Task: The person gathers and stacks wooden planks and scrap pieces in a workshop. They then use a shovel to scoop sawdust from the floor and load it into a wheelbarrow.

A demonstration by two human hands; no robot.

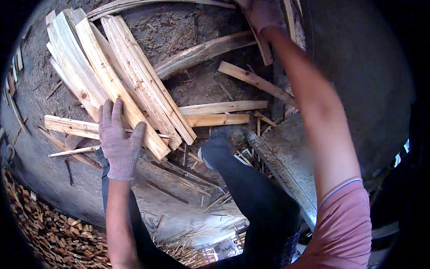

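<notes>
My left hand [118,141], in a pale, soiled work glove, lies flat on the lower end of a rough-sawn plank [107,74], thumb spread from the fingers. This plank is part of a slanting stack of boards [143,76], whose lower ends rest across a crosswise wooden strip [74,127]. At the far end of my outstretched right arm, my gloved right hand [264,15] is dark and blurred at the top edge. A short wooden slat [264,49] extends just below it; whether the fingers hold it cannot be made out.
A curved bark-edged slab [201,54] lies beyond the boards. Loose strips [257,81] lie nearer the right arm. A metal-edged surface [286,157] stands beside my right leg [251,188]. Many cut wood pieces [62,237] are piled at lower left.
</notes>
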